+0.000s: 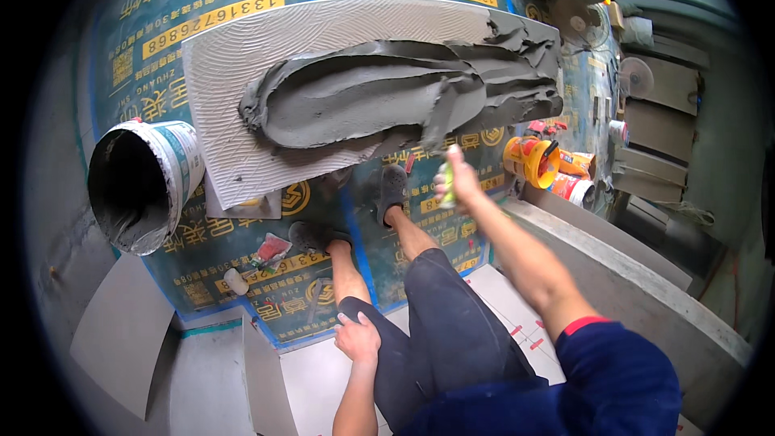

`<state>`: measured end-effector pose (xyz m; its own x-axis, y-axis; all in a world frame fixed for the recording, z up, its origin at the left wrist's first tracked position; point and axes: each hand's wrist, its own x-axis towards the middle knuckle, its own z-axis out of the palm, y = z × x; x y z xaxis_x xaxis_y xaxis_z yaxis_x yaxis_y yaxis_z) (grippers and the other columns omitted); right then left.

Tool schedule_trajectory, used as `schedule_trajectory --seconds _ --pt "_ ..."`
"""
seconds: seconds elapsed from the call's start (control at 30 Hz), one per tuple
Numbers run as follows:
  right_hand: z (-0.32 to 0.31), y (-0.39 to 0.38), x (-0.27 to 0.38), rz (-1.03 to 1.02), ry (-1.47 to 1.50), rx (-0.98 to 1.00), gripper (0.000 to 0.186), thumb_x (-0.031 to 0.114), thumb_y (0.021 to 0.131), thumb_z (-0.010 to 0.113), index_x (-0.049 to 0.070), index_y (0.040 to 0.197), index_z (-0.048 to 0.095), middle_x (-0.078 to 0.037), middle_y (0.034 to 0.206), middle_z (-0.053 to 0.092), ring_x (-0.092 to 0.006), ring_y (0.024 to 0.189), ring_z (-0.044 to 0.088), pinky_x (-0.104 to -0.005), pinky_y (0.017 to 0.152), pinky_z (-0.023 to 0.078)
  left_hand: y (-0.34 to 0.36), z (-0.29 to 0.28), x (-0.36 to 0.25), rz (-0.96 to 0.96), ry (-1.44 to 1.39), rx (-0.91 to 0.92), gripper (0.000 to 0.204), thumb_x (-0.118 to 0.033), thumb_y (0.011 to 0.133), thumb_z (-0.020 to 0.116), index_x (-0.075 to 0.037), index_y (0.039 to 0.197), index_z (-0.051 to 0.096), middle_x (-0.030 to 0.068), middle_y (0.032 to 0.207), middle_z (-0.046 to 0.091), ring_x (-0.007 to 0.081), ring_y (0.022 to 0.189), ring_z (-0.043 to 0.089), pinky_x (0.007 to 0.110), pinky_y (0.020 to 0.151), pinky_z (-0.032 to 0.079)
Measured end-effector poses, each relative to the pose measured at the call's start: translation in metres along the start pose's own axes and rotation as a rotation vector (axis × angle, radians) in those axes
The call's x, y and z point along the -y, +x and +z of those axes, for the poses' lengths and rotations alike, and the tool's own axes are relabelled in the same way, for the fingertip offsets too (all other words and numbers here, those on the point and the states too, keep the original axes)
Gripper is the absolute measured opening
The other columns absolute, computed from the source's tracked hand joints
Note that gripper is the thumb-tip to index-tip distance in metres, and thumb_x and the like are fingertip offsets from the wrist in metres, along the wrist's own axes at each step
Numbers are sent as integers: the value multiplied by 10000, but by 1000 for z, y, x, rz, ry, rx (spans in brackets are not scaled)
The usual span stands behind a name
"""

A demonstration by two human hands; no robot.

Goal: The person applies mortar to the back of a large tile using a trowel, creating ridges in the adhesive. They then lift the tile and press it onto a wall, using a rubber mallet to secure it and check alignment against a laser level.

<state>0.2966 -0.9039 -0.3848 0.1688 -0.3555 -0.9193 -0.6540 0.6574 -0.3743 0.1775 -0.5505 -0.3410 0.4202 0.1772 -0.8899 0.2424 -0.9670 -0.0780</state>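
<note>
In front of me lies a large pale tile (218, 73) with its ridged back facing up. A thick bed of wet grey mortar (347, 101) covers its middle and right end, with long smoothed hollows and raised edges. My right hand (458, 182) is closed round the yellow-green handle of a trowel (438, 119). The trowel's blade is smeared with mortar and rests in the bed near the tile's close edge. My left hand (357, 337) lies on my left knee, holding nothing, with its fingers loosely over the trouser leg.
A white bucket (182, 157) smeared inside with mortar tilts at the left. Printed green sheeting (198, 274) covers the floor, with a small white cup (236, 281) and a red packet (273, 249) on it. At right stand a yellow bucket (541, 165), a concrete ledge (638, 274) and a fan (636, 77).
</note>
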Motion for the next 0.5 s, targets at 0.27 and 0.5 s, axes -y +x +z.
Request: schedule_trajectory --seconds 0.27,0.5 --pt "190 -42 -81 -274 -477 171 539 576 926 487 45 831 512 -76 635 561 -203 531 582 -380 506 502 -1 0 -11 -13 20 24 574 -379 896 530 45 1280 481 260 1045 615 392 995 610 469 893 460" --pt "95 -24 50 -625 -1713 3 575 578 890 517 24 1037 561 -237 904 681 -387 882 672 -475 785 529 1 -4 1 19 54 23 586 -386 901 522 46 1294 475 260 1053 619 390 1001 608 459 902 456"
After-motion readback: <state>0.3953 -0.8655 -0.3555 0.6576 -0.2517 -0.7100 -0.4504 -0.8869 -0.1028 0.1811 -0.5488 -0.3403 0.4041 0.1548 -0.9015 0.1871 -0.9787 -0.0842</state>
